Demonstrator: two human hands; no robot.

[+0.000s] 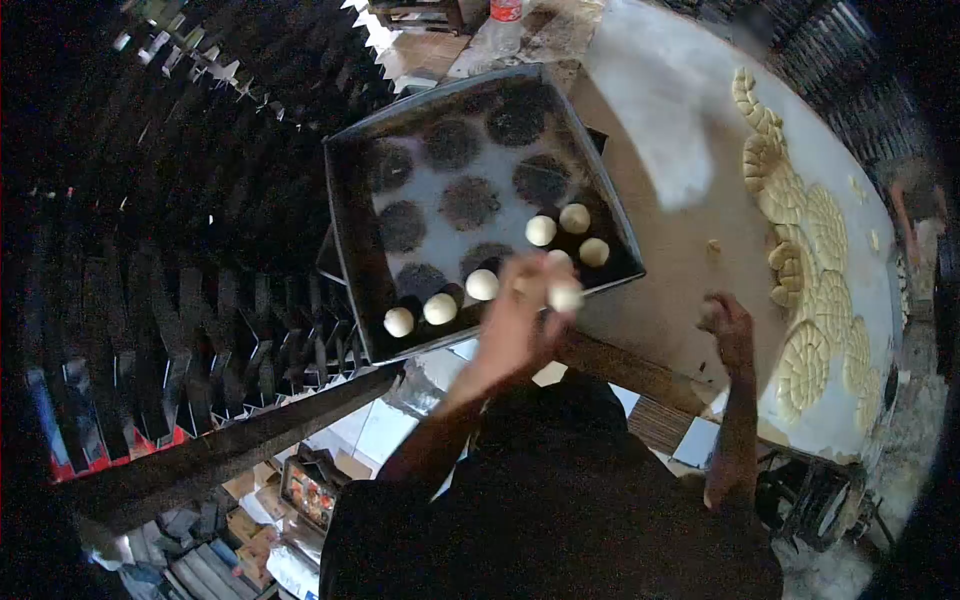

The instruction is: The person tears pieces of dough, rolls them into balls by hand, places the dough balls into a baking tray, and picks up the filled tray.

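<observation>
My left hand (517, 315) reaches over the near edge of a dark square baking tray (466, 345), blurred by motion. Its fingers are closed on a pale dough ball (566, 296). Round about it in the tray lie several more balls, among them a white dough ball (482, 285) just left of the hand and a dough ball (541, 230) beyond the fingers. Over the brown work surface to the right, my right hand (730, 325) has its fingers curled in; what they hold, if anything, is too dim to make out.
Flattened dough slabs (806, 365), scored into small pieces, line the right side of the worktable (640, 85). A small dough scrap (713, 246) lies mid-table. Dark circular marks cover the tray's base. A red-labelled bottle (506, 10) stands at the back. Stacked dark metal pans (200, 330) fill the left.
</observation>
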